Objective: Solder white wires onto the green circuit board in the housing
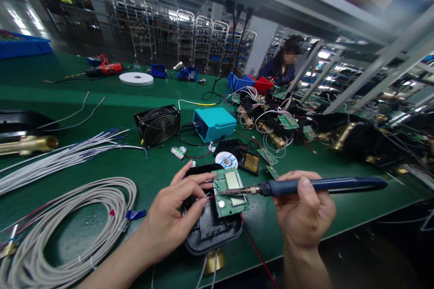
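Note:
My right hand point(305, 212) grips a soldering iron point(315, 185) by its dark blue handle, the tip pointing left over a green circuit board point(224, 210). An LCD window point(232, 180) shows on that board. At the board's left edge, my left hand point(179, 205) pinches a thin wire point(210, 196) between thumb and finger, with other fingers resting by the board's upper corner. Beneath the board sits a black plastic housing point(206, 235) with a brass fitting point(216, 261) and grey cables below it. Whether the iron's tip touches the board, I cannot tell.
A solder reel point(226, 160) and a sponge holder point(251, 163) lie behind the board. Farther back stand a teal box point(217, 123) and a black fan point(159, 125). Coiled grey cable point(84, 189) fills the left. Brass-fitted assemblies point(271, 135) crowd the right; a person point(280, 67) sits beyond.

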A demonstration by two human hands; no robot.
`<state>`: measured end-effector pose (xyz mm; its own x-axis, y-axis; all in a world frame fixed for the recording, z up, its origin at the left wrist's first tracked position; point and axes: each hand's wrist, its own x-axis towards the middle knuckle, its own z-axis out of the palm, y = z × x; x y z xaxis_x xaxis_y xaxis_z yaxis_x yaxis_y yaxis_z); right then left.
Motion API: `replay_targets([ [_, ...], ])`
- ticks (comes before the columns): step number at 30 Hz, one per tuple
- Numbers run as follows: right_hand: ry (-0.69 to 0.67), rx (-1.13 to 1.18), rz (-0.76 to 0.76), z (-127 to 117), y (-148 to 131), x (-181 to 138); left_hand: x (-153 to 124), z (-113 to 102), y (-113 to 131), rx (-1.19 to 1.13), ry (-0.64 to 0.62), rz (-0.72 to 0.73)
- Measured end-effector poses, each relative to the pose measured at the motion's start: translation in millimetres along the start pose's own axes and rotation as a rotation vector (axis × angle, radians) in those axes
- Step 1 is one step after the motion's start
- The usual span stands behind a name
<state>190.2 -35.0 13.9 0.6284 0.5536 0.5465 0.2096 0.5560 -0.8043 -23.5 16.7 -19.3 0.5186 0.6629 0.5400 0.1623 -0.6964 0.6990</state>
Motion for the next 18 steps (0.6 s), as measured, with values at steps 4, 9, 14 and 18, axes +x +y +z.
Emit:
replay_targets([
  [4,0.003,0.002,0.013,-0.4,0.2,0.2,-0.1,-0.1,0.1,0.002,0.001,0.004],
  [9,-0.021,0.004,0.031,-1.0,0.8,0.1,0.3,-0.8,0.9,0.007,-0.001,0.005],
  [14,-0.028,-0.002,0.043,-1.2,1.5,-0.3,1.4,-1.3,1.5,0.014,-0.002,0.01],
  [18,-0.036,-0.009,0.054,-0.9,2.4,-0.8,1.1,-1.3,1.4,0.01,0.001,0.007],
])
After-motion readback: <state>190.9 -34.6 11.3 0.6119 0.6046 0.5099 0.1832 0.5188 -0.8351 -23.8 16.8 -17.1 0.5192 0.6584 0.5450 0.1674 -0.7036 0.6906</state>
